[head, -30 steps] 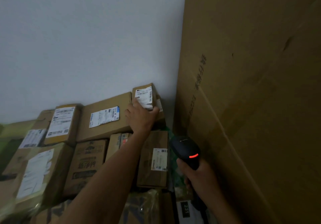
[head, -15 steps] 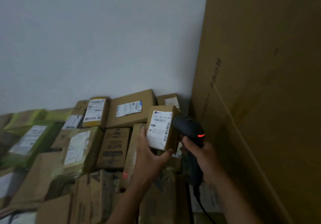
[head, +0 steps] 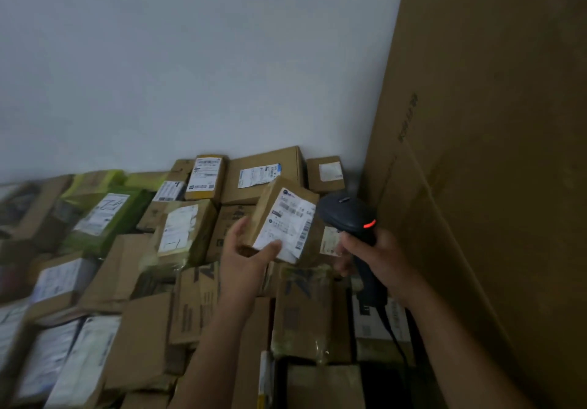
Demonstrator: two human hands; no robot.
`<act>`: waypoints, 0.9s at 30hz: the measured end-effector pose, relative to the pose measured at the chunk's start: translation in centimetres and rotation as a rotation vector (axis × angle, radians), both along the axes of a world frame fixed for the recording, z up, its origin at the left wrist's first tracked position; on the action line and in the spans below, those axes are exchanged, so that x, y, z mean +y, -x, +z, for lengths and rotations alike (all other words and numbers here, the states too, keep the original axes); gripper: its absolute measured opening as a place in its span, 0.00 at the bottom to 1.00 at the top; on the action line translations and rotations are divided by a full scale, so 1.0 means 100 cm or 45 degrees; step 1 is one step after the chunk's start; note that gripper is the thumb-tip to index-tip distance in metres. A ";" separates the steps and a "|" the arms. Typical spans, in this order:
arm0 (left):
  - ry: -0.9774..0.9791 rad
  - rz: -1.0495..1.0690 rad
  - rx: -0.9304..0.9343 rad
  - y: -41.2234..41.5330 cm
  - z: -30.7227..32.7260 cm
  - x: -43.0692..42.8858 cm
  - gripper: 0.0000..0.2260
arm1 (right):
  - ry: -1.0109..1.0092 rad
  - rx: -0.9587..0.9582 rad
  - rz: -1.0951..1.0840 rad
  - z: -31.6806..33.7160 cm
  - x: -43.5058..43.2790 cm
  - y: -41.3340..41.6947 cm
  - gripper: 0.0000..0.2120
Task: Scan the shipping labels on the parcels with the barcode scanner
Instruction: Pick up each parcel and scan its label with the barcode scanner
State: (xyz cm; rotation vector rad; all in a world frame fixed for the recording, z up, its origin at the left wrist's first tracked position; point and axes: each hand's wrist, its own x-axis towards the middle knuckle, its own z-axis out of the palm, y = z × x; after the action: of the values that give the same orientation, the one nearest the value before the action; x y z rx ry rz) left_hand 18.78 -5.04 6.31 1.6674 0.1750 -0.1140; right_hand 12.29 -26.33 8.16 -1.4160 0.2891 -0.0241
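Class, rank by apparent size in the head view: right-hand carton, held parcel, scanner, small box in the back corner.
1. carton, by far.
2-3. held parcel and scanner: look alike; right hand hides part of the scanner, so unranked.
4. corner box, smallest, but farthest away.

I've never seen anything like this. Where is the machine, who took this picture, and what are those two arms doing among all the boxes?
There is no machine here. A person does the work, and a camera worn on their head looks forward and down, so you see their own two arms. The left hand grips a small parcel above the pile, with its white label facing the camera. The right hand holds a black scanner with a red light lit, its head close beside the parcel. Below and behind lies a pile of other parcels, many with labels, against a pale wall. A big carton stands on the right.
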 end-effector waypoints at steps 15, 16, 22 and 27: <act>-0.127 0.385 0.076 0.013 -0.029 0.041 0.42 | -0.100 0.254 0.339 0.021 0.009 0.008 0.27; -0.124 0.389 0.073 0.013 -0.031 0.041 0.43 | -0.116 0.269 0.362 0.021 0.011 0.009 0.27; -0.116 0.425 0.070 0.013 -0.038 0.042 0.44 | -0.115 0.301 0.439 0.023 0.013 0.008 0.24; -0.127 0.396 0.063 0.012 -0.041 0.042 0.43 | -0.101 0.300 0.457 0.024 0.012 0.006 0.25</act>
State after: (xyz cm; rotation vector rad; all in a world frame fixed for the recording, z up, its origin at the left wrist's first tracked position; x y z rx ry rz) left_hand 17.55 -0.86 2.26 1.7166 0.4815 0.0899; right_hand 11.69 -25.13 10.52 -1.3751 0.2231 0.4456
